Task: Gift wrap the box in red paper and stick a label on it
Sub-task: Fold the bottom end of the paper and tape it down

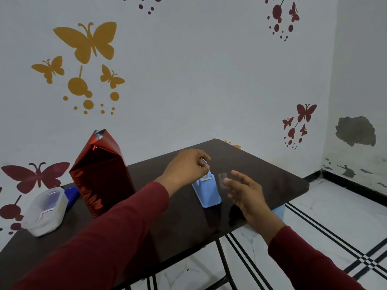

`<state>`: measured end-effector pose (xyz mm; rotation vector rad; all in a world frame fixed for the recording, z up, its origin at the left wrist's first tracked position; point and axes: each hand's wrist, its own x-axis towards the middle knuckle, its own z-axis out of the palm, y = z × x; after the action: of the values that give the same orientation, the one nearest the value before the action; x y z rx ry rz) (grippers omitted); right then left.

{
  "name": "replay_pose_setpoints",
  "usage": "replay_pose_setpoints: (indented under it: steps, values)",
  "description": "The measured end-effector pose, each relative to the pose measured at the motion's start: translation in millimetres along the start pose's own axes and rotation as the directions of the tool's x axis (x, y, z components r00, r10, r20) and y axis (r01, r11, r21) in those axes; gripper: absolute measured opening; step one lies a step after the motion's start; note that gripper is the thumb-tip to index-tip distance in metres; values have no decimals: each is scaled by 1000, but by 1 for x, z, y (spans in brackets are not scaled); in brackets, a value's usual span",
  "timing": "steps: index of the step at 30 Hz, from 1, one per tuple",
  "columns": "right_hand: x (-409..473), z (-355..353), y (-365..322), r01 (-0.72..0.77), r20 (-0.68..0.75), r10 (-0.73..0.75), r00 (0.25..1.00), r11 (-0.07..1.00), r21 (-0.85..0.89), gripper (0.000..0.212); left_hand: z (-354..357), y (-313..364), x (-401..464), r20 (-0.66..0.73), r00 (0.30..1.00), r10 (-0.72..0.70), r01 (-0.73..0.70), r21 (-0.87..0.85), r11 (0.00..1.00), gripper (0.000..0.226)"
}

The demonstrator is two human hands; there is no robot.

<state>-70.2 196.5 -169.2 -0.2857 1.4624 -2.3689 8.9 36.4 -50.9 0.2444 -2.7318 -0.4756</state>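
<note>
The box in shiny red paper stands upright at the left of the dark table, its top flap sticking up unsealed. A light blue tape dispenser sits mid-table. My left hand reaches over the dispenser and grips its top with curled fingers. My right hand hovers just right of it, fingers spread, with a short clear strip of tape stuck to a fingertip. No label can be made out.
A translucent plastic tub with white paper inside sits at the table's left end, a blue object behind it. The table's right edge drops to a white tiled floor. A butterfly-painted wall stands close behind.
</note>
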Motion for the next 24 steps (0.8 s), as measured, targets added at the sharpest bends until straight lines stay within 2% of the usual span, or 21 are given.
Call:
replay_pose_setpoints:
  steps: [3, 11, 15, 18, 21, 24]
  values:
    - [-3, 11, -11, -28, 42, 26, 999, 999, 27, 40, -20, -3, -11, -17, 1000, 20, -20, 0, 1000, 28]
    - [-6, 81, -43, -45, 160, 35, 987, 997, 60, 38, -97, -10, -48, -254, 961, 107, -102, 32, 994, 18]
    - [-13, 138, -55, 5, 296, -9, 955, 1000, 15, 40, -147, -24, -81, -430, 895, 121, -87, 97, 991, 15]
    - [-17, 183, -56, 45, 353, -36, 935, 999, -18, 44, -179, -48, -100, -553, 829, 81, -26, 107, 994, 16]
    - [-20, 219, -57, 114, 367, -86, 926, 992, -55, 48, -202, -73, -112, -523, 852, -8, 80, 115, 990, 38]
    - [-17, 250, -52, 197, 393, -133, 910, 972, -128, 62, -216, -95, -121, -317, 920, -231, 277, 108, 955, 69]
